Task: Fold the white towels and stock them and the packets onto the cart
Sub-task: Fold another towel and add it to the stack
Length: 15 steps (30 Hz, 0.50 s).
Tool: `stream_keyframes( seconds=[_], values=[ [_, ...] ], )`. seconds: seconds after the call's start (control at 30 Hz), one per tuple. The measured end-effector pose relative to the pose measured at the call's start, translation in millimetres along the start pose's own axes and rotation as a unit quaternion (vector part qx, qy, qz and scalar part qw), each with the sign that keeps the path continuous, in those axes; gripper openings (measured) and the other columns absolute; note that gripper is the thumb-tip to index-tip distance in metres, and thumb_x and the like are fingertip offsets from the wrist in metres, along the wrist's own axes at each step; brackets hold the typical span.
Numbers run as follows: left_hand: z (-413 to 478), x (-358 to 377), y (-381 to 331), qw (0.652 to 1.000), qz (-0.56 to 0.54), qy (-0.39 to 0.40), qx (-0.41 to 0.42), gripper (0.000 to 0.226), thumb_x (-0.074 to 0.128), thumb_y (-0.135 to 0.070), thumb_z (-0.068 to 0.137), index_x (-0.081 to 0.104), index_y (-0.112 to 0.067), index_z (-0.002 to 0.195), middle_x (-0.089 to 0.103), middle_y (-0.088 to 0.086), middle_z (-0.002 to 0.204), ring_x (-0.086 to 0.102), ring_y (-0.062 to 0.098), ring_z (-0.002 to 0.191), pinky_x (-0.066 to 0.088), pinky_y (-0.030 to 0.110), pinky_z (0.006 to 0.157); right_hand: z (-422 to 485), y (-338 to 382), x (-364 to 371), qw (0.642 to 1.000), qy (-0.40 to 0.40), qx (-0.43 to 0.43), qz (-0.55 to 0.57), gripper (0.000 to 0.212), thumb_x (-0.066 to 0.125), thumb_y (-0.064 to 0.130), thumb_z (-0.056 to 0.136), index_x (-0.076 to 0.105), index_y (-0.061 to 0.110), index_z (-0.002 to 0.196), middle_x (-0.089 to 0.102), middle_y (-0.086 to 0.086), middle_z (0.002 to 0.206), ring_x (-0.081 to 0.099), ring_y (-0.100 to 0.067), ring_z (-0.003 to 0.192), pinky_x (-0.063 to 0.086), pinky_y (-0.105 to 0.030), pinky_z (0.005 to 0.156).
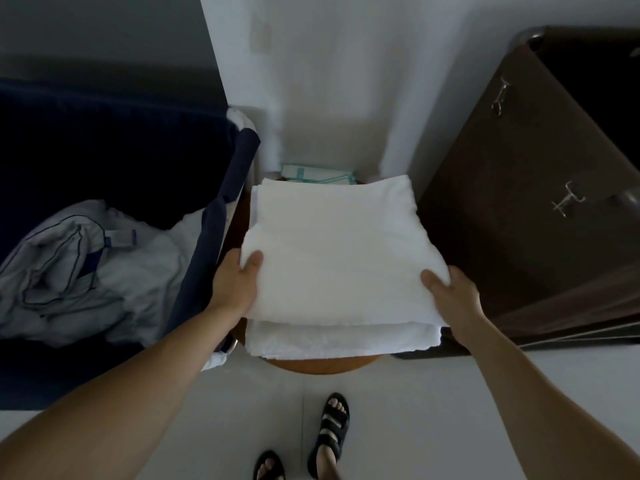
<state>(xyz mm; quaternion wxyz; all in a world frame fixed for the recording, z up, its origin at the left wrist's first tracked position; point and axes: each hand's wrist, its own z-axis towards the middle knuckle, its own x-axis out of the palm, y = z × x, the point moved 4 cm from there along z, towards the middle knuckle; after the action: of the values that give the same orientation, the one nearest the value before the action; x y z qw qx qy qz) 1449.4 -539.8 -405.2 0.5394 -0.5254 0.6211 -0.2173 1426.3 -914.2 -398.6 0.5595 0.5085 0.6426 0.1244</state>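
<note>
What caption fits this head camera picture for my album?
The left hand and right hand hold a folded white towel over a second towel on a round wooden table, packets behind.

Crumpled white bedding point(79, 268) with dark piping, heaped in a dark blue bag point(104, 140) on the left. On the right, a dark brown cabinet point(519, 220) with metal handles point(568, 201). Behind, a white wall point(346, 81). Below, pale floor tiles point(415, 427) and black sandals point(332, 431).
</note>
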Motion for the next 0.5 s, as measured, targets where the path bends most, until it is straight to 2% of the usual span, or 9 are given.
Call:
stream_keyframes(
  seconds=[0.07,0.13,0.2,0.27,0.37,0.43,0.5],
  values=[
    [-2,2,19,0.999,0.021,0.018,-0.02,0.03,0.045,-0.04,0.103,0.05,-0.015,0.117,0.059,-0.002,0.105,0.055,0.011,0.086,0.041,0.026,0.073,-4,-19,11,0.998,0.012,0.017,-0.054,0.03,0.061,0.034,0.096,0.056,0.009,0.111,0.062,-0.011,0.104,0.057,-0.03,0.092,0.046,-0.038,0.08],
    [-8,11,56,0.991,0.075,0.045,-0.101,0.044,0.044,-0.043,0.103,0.05,-0.008,0.129,0.058,0.006,0.118,0.056,0.025,0.099,0.042,0.034,0.084,-7,-35,23,0.993,0.028,0.044,-0.108,0.037,0.058,0.035,0.097,0.055,0.006,0.119,0.062,-0.01,0.106,0.055,-0.03,0.092,0.044,-0.038,0.079],
    [-11,17,79,0.983,0.088,0.051,-0.154,0.053,0.046,-0.046,0.101,0.049,-0.004,0.133,0.058,0.013,0.127,0.056,0.032,0.11,0.044,0.037,0.091,-5,-38,27,0.99,0.028,0.063,-0.122,0.04,0.055,0.036,0.097,0.053,0.005,0.123,0.059,-0.009,0.104,0.054,-0.03,0.091,0.042,-0.037,0.077],
    [-7,19,77,0.981,0.076,0.062,-0.169,0.053,0.05,-0.044,0.099,0.049,-0.003,0.133,0.06,0.012,0.122,0.058,0.031,0.106,0.047,0.038,0.09,1,-33,26,0.987,0.028,0.082,-0.132,0.04,0.053,0.035,0.095,0.052,0.006,0.124,0.058,-0.009,0.104,0.055,-0.031,0.091,0.042,-0.036,0.076],
    [11,19,54,0.982,0.022,0.075,-0.17,0.058,0.06,-0.041,0.093,0.046,-0.003,0.134,0.058,0.006,0.11,0.056,0.023,0.094,0.045,0.034,0.08,11,-22,27,0.984,0.046,0.114,-0.131,0.047,0.057,0.035,0.088,0.05,0.008,0.127,0.058,-0.007,0.105,0.056,-0.031,0.094,0.044,-0.036,0.078],
    [29,21,37,0.984,-0.008,0.072,-0.162,0.076,0.064,-0.048,0.091,0.036,-0.002,0.145,0.055,0.011,0.124,0.054,0.025,0.104,0.043,0.034,0.086,20,-10,33,0.987,0.06,0.115,-0.095,0.06,0.064,0.043,0.086,0.047,0.008,0.132,0.057,-0.007,0.11,0.057,-0.03,0.099,0.045,-0.037,0.081],
    [47,27,25,0.985,-0.005,0.064,-0.162,0.095,0.064,-0.056,0.088,0.022,-0.001,0.153,0.044,0.015,0.146,0.049,0.03,0.122,0.043,0.035,0.097,34,3,39,0.992,0.057,0.11,-0.027,0.069,0.069,0.049,0.085,0.05,0.004,0.132,0.058,-0.005,0.112,0.058,-0.027,0.101,0.047,-0.039,0.085]
  ],
)
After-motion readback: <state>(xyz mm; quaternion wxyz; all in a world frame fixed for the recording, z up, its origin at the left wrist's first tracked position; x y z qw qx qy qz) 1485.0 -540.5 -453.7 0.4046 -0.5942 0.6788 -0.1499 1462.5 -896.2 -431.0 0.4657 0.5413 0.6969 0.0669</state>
